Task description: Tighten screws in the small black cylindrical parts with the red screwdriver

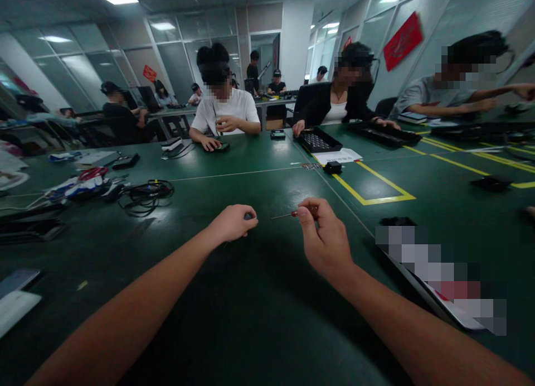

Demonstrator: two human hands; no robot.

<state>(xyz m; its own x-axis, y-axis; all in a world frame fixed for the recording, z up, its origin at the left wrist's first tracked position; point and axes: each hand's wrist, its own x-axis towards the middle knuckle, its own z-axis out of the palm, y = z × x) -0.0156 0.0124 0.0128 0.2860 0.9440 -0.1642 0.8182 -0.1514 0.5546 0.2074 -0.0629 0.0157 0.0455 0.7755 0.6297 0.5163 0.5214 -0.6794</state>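
Note:
My right hand (pixel 326 235) is closed around the handle of a small screwdriver (pixel 295 213). Its thin shaft points left, toward my other hand, with a gap between. My left hand (pixel 234 221) is closed, thumb and fingers curled together in a pinch; a tiny bit of something may show at the fingertips, too small to name. Both hands are held above the green table (pixel 251 297).
Tangled black cables (pixel 144 196) and gloves (pixel 79 188) lie to the left. A black tray (pixel 320 139), a small black block (pixel 333 167) and yellow tape (pixel 368 201) are ahead right. A blurred-out flat object (pixel 438 285) lies right. Co-workers (pixel 228 110) sit across the table.

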